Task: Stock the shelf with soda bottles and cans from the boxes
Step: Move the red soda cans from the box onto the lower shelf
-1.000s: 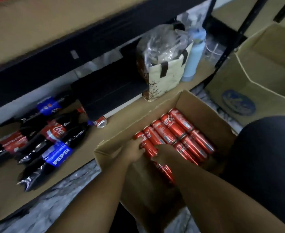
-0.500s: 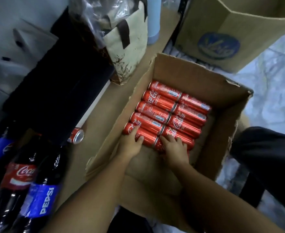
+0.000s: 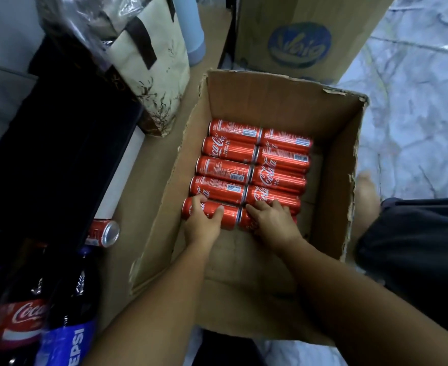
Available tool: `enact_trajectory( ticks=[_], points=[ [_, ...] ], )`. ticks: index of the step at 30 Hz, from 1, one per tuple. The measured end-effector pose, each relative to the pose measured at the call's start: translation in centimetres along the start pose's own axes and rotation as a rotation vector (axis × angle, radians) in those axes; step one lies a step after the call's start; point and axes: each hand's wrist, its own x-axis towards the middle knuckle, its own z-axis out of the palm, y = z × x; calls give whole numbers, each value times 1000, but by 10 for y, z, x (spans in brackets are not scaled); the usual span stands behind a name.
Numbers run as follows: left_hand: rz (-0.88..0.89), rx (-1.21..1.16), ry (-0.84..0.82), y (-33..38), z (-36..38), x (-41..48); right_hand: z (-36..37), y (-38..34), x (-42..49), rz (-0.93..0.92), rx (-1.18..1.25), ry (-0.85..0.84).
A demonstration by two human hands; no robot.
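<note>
The left hand (image 3: 201, 224) and right hand (image 3: 274, 224) lead back into bare forearms (image 3: 164, 299), uncovered all the way to the lower edge of the view. Right of the cardboard box (image 3: 270, 101), a plain dark, almost black garment (image 3: 415, 247) covers a leg. A bare stretch of leg (image 3: 364, 191) shows between its hem and the box.

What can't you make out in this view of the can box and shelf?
Head view:
- Nearest right can: mostly covered by the right hand.
- Anything beneath the top layer of cans: hidden by it.
- Pepsi bottle: cut off by the bottom edge.
- Blue flask: top cut off by the upper edge.
</note>
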Motion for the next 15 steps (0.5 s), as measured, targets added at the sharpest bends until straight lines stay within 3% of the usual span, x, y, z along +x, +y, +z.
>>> enact_trajectory(
  ticks=[9,15],
  points=[
    [-7,-333,-14,-10,7,9,0,2,6,-7,-3,-29],
    [-116,-565,2,-13,7,6,-3,9,9,-24,40,-36]
  ],
)
